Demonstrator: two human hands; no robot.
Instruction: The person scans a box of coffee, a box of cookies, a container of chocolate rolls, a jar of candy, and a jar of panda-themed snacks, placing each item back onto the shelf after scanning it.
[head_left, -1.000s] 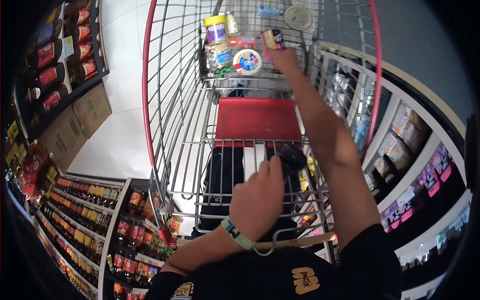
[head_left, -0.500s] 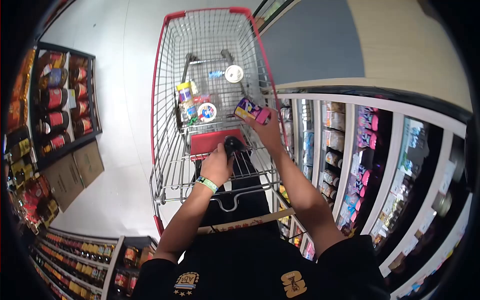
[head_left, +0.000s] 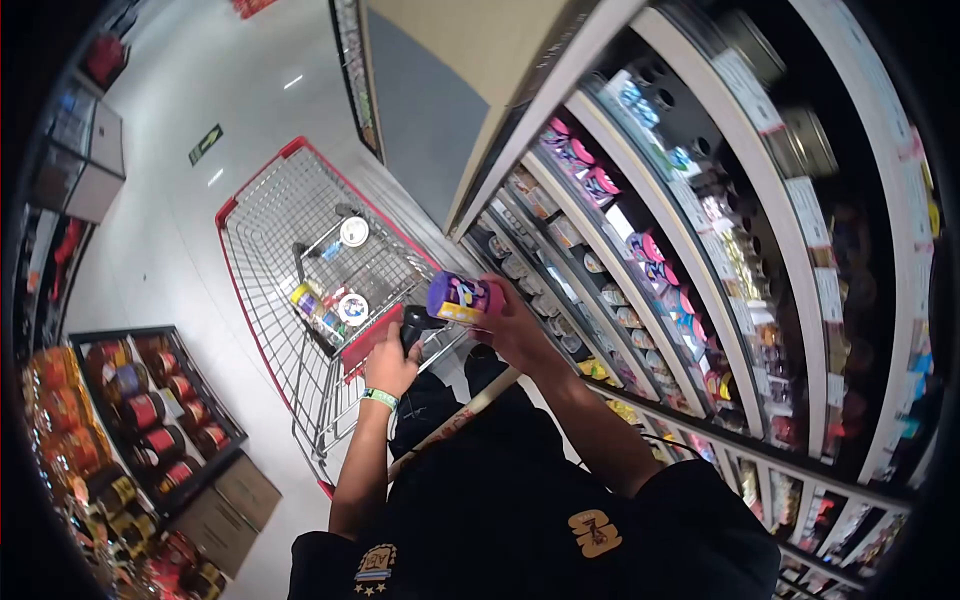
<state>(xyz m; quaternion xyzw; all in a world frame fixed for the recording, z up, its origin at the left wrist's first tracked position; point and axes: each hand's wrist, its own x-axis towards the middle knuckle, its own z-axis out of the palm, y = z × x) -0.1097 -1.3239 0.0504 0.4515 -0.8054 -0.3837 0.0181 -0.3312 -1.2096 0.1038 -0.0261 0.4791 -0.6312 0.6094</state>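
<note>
My right hand (head_left: 515,325) grips a purple and pink tub (head_left: 462,299) with a yellow label band, above the cart's right side near the shelves. My left hand (head_left: 393,366) is wrapped round a black handheld device (head_left: 416,324), just left of the tub and over the red child-seat flap (head_left: 371,340). Inside the shopping cart (head_left: 262,262) lie a white-lidded tub (head_left: 354,232), a second round tub (head_left: 352,308) and a yellow-capped jar (head_left: 302,295).
Store shelves (head_left: 705,210) with jars and packages run along the right. A dark display rack (head_left: 155,415) of bottles stands at the left, with cardboard boxes (head_left: 228,510) beside it. A floor sign (head_left: 206,145) lies beyond the cart.
The view has turned, so the cart appears further left and tilted. My right hand has brought the tub from over the basket nearer to the black device and my left hand.
</note>
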